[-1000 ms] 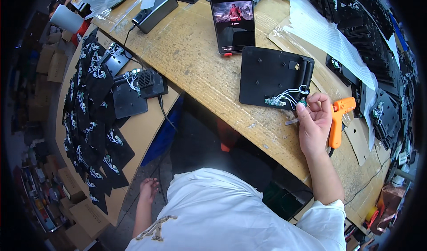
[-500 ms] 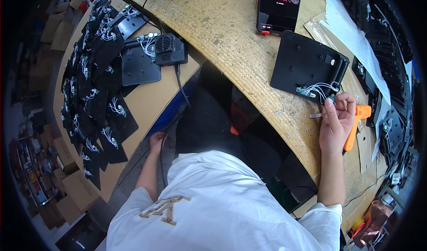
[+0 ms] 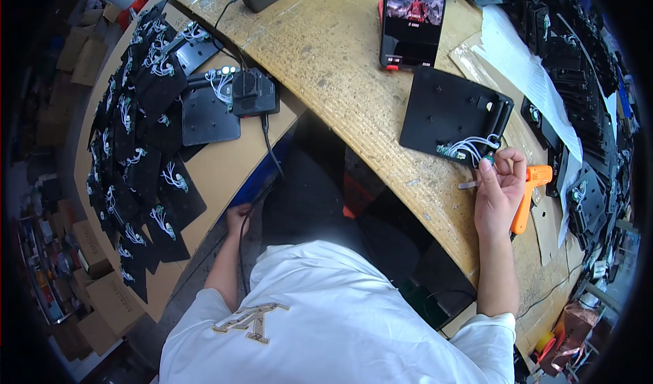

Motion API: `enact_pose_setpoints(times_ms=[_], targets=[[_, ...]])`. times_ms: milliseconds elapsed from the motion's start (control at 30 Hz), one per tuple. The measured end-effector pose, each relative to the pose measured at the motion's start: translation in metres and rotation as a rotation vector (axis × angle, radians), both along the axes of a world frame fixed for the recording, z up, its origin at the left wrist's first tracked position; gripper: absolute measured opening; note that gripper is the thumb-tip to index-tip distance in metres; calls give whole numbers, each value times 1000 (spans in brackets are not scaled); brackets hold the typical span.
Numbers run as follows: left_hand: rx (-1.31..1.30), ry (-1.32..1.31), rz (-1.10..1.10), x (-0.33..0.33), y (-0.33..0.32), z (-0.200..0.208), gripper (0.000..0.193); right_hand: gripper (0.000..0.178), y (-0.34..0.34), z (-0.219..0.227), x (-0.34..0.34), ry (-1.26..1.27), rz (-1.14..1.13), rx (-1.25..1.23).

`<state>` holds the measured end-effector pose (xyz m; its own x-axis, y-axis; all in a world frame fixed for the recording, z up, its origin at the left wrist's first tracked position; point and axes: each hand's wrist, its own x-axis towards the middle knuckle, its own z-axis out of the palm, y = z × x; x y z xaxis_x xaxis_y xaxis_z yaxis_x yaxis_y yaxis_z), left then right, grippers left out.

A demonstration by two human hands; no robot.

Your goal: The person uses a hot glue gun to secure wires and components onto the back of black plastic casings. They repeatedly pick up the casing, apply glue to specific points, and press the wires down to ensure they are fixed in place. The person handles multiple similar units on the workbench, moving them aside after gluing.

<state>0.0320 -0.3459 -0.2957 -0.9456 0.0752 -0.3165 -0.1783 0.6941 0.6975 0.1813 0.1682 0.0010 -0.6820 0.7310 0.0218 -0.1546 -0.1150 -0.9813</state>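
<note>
My right hand [image 3: 498, 192] is closed in a pinch on a small green circuit board [image 3: 487, 160], at the near right corner of a square black plastic panel [image 3: 445, 115]. White wires [image 3: 476, 142] run from that board to another small board on the panel. Just right of the hand lies an orange glue gun [image 3: 522, 207], its pale nozzle showing on the hand's left. My left hand [image 3: 237, 217] hangs low beside the cardboard's edge, close to a black cable [image 3: 243, 248]. Its fingers are too hidden to read.
A phone [image 3: 413, 27] stands behind the panel. On the left cardboard [image 3: 262, 139], many wired black panels [image 3: 143, 173] lie heaped around a black boxy device [image 3: 255, 93]. More panels [image 3: 578, 64] pile up at the far right beside white sheeting [image 3: 524, 78].
The whole view has shifted slightly, so the bench things sit further left and lower. My right hand keeps its pinch on the circuit board; my left hand hangs as before.
</note>
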Motion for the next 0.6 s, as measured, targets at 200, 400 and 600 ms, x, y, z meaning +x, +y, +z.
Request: enact_pose_setpoints(times_ms=[200, 400, 600], targets=[[-386, -158, -56, 5, -1, 4, 14, 31, 0, 1, 4, -10, 1, -22], [-347, 18, -150, 9, 21, 39, 17, 30, 1, 2, 3, -3, 9, -18], [-518, -125, -389, 12, -30, -26, 13, 30, 0, 3, -1, -7, 14, -8]])
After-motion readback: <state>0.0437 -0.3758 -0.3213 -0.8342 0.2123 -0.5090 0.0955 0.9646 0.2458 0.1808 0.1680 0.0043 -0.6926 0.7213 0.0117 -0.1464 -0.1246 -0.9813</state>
